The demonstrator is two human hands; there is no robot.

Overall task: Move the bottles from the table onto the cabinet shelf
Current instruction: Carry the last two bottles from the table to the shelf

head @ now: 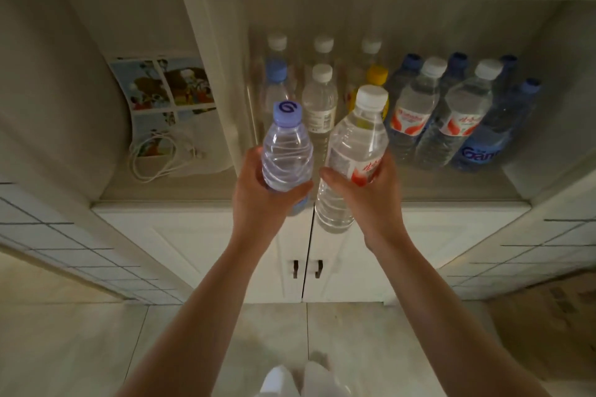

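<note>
My left hand [258,193] grips a small clear bottle with a lilac cap [287,151], held upright in front of the cabinet shelf [200,193]. My right hand [371,190] grips a taller clear bottle with a white cap and red label [354,145], tilted slightly left. Both bottles hang in the air just before the shelf's front edge. On the shelf stand several bottles: white-capped ones [319,103] at the back left, a yellow-capped one [377,76], red-labelled ones [416,106] and blue ones [483,138] at the right.
A picture sheet [167,90] and a coiled white cable [154,155] lie at the shelf's left end. Below the shelf are two closed white cabinet doors with handles [306,269]. A cardboard box [554,316] stands on the floor at the right.
</note>
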